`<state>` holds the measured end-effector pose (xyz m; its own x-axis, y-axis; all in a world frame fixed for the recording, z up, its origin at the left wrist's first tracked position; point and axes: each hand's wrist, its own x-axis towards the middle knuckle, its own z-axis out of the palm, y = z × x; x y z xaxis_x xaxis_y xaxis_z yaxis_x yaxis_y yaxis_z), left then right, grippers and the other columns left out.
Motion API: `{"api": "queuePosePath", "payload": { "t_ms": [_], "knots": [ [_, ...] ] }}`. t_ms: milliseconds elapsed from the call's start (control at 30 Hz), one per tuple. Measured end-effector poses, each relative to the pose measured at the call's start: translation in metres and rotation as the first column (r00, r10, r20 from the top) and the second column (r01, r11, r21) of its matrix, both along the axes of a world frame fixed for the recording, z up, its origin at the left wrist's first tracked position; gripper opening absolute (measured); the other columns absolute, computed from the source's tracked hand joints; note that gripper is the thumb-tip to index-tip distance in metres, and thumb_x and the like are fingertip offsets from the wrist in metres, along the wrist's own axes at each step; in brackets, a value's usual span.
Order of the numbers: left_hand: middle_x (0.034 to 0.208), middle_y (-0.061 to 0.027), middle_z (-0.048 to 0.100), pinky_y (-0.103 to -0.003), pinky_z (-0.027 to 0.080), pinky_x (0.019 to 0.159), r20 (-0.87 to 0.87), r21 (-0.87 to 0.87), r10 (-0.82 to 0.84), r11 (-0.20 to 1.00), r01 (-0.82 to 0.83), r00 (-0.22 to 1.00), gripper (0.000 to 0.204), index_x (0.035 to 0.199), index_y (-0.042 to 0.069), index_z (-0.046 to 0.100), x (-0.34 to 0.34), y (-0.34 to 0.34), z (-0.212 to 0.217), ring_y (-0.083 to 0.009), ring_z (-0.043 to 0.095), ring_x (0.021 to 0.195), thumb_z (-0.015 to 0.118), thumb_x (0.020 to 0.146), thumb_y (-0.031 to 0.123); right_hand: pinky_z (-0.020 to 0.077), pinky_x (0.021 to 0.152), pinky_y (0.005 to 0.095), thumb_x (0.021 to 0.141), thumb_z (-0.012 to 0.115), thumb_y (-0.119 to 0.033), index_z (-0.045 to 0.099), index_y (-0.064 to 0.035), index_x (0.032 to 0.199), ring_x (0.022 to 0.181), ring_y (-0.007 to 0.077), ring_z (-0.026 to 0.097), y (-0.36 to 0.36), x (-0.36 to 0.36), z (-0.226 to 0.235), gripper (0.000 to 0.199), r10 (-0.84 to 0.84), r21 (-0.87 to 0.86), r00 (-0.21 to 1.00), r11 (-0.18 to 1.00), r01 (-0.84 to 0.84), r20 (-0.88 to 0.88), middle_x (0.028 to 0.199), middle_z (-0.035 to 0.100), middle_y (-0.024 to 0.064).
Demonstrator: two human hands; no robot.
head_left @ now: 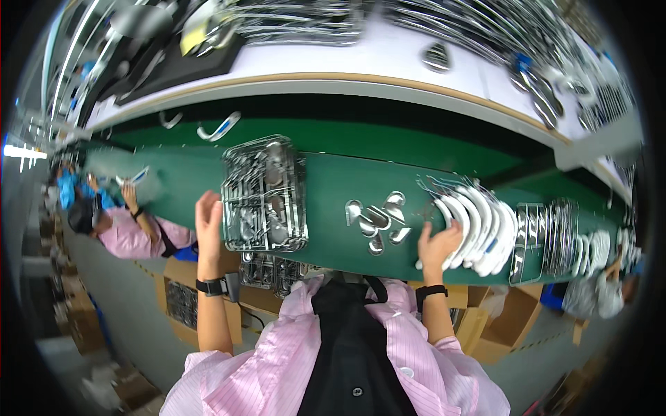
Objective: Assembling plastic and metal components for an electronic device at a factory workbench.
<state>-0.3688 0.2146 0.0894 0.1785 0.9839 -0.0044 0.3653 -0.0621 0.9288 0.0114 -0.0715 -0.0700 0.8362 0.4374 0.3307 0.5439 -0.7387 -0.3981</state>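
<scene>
My left hand (208,220) is raised at the left side of a stack of metal wire racks (300,208), fingers stretched and apart from any hold; whether it touches the rack edge I cannot tell. Shiny, slightly blurred metal parts show through the wires. My right hand (440,244) is spread at the left end of a row of white curved, handle-like pieces (475,229), its fingers close to the first one. Between the hands several small rounded, mirror-bright metal pieces (378,218) lie loose on the green work surface (326,243).
Right of the white pieces stand more wire racks (560,236). A white shelf (388,59) loaded with metal parts runs across above the bench. Open cardboard boxes (510,319) stand below the near edge. A co-worker in pink (132,232) works at the left.
</scene>
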Motion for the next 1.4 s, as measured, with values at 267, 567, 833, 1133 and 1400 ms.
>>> {"api": "queuePosePath", "payload": {
  "t_ms": [267, 567, 833, 1133, 1400],
  "knots": [
    [0.155, -0.0092, 0.024, -0.04, 0.015, 0.114, 0.173, -0.716, 0.194, 0.698, -0.012, 0.966, 0.09, 0.15, 0.003, 0.018, -0.158, 0.06, -0.193, -0.0276, 0.019, 0.143, 0.052, 0.089, 0.06, 0.0163, 0.115, 0.0397, 0.082, 0.065, -0.056, 0.006, 0.0073, 0.147, 0.141, 0.0374, 0.017, 0.195, -0.188, -0.02, 0.108, 0.573, 0.507, 0.087, 0.777, -0.374, -0.815, 0.148, 0.02, 0.0295],
    [0.112, -0.0046, 0.064, -0.027, 0.05, 0.084, 0.636, -0.7, 0.286, 0.604, 0.381, 0.716, 0.057, 0.125, 0.003, 0.056, -0.096, 0.063, -0.175, -0.0115, 0.061, 0.092, 0.04, 0.099, 0.051, 0.0406, 0.103, 0.0369, 0.096, 0.042, -0.056, 0.048, -0.0037, 0.134, 0.114, 0.0238, 0.056, 0.203, -0.214, -0.054, 0.065, 0.528, 0.466, -0.338, 0.848, 0.253, -0.779, 0.126, 0.058, 0.0103],
    [0.15, -0.0241, 0.026, -0.04, 0.018, 0.114, 0.449, -0.617, 0.113, 0.756, 0.217, 0.886, 0.095, 0.147, -0.003, 0.021, -0.091, -0.002, -0.224, -0.0325, 0.024, 0.14, 0.044, 0.087, 0.066, 0.042, 0.099, 0.033, 0.089, 0.05, -0.063, 0.054, -0.0029, 0.129, 0.107, 0.0199, 0.058, 0.183, -0.17, -0.056, 0.072, 0.478, 0.465, -0.124, 0.877, 0.124, -0.869, 0.122, 0.06, 0.0055],
    [0.142, -0.0219, 0.039, -0.037, 0.029, 0.108, 0.366, -0.536, 0.148, 0.84, 0.078, 0.919, 0.085, 0.144, -0.002, 0.029, -0.078, -0.08, -0.232, -0.0305, 0.038, 0.131, 0.045, 0.09, 0.062, 0.0336, 0.107, 0.0331, 0.096, 0.042, -0.057, 0.042, -0.0012, 0.138, 0.123, 0.0204, 0.048, 0.127, -0.165, -0.058, 0.07, 0.535, 0.533, -0.117, 0.845, 0.045, -0.837, 0.137, 0.049, 0.0076],
    [0.126, -0.0089, 0.053, -0.03, 0.048, 0.089, 0.546, -0.743, 0.391, 0.635, 0.213, 0.741, 0.062, 0.137, 0.004, 0.037, -0.101, -0.168, -0.203, -0.015, 0.055, 0.108, 0.047, 0.095, 0.047, 0.0303, 0.108, 0.0336, 0.096, 0.042, -0.053, 0.045, 0.0027, 0.136, 0.124, 0.0238, 0.047, 0.051, -0.189, -0.028, 0.068, 0.314, 0.344, -0.199, 0.929, -0.135, -0.928, 0.138, 0.049, 0.0127]
  ]
}}
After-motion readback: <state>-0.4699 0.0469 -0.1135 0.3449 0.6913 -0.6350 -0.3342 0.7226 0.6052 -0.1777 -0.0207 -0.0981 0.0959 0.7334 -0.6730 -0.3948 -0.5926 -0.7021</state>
